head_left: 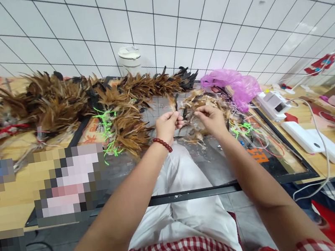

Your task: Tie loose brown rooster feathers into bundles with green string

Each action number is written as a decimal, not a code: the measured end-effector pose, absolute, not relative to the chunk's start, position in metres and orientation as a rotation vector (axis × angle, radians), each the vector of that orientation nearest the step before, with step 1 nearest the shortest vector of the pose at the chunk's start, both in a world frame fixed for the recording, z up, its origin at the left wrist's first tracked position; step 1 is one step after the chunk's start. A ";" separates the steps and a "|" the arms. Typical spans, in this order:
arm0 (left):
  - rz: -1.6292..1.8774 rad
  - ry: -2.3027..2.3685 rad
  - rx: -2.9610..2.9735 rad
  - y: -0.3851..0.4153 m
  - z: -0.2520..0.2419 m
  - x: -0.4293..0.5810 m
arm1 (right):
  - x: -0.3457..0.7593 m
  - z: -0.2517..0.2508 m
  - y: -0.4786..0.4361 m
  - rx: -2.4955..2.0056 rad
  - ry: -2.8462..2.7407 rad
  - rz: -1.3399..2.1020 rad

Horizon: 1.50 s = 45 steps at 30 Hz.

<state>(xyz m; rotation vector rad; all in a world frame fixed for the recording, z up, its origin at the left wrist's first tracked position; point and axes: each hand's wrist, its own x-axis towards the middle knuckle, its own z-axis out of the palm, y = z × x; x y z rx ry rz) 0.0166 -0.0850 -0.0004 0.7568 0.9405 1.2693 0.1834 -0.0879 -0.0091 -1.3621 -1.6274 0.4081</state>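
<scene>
My left hand, with a red bead bracelet on its wrist, is closed in a pinch on a small bunch of brown feathers that stick up from the fingers. My right hand is also closed, its fingertips pinching loose feathers just to the right of the left hand. Both hands hover over a glass-topped table. A loose heap of feathers lies right behind them.
Long strings of brown and black feathers with green ties cover the left. A purple plastic bag, a white cup, white power banks and a small white device with cables lie right and behind.
</scene>
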 end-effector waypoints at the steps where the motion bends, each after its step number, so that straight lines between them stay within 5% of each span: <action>1: 1.239 0.933 0.761 -0.086 0.000 0.017 | 0.184 -0.008 -0.086 -1.341 -1.492 0.573; 6: 1.133 0.948 0.758 -0.089 0.001 0.017 | 0.179 -0.001 -0.088 -1.183 -1.192 0.990; 25: 0.849 0.823 0.857 -0.093 -0.001 0.015 | 0.170 -0.001 -0.091 -1.198 -1.328 0.787; 33: 0.724 0.707 0.804 -0.089 -0.003 0.011 | 0.171 0.007 -0.101 -1.101 -1.224 1.477; 45: 0.956 0.862 0.878 -0.092 -0.001 0.016 | 0.171 0.000 -0.094 -1.269 -1.449 0.864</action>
